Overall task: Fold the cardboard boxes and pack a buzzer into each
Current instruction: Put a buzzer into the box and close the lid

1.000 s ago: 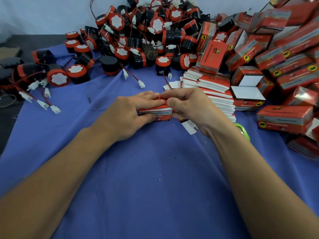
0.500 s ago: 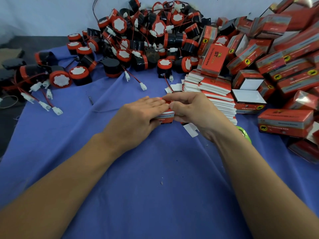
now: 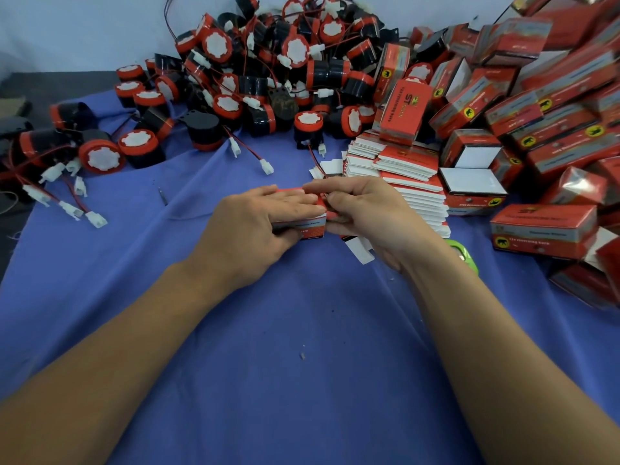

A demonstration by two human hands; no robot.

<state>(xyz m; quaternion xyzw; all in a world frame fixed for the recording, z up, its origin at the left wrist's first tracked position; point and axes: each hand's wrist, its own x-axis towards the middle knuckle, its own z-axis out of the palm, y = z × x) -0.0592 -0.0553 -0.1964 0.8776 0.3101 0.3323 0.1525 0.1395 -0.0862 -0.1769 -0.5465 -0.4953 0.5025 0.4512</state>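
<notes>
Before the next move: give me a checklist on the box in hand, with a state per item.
1. Box steadied: ok. The left hand lies over its top, thumb on the near side.
2. Right hand at the box's right end: ok. Its fingers curl against that end.
3. End flap tucked in: cannot tell. The fingers hide it.
4. Buzzer inside: cannot tell. The interior is not visible.
5. Stack of flat boxes for the next fold: ok. It sits just beyond the right hand.
6. Loose buzzers in supply: ok. They are heaped at the far side.
</notes>
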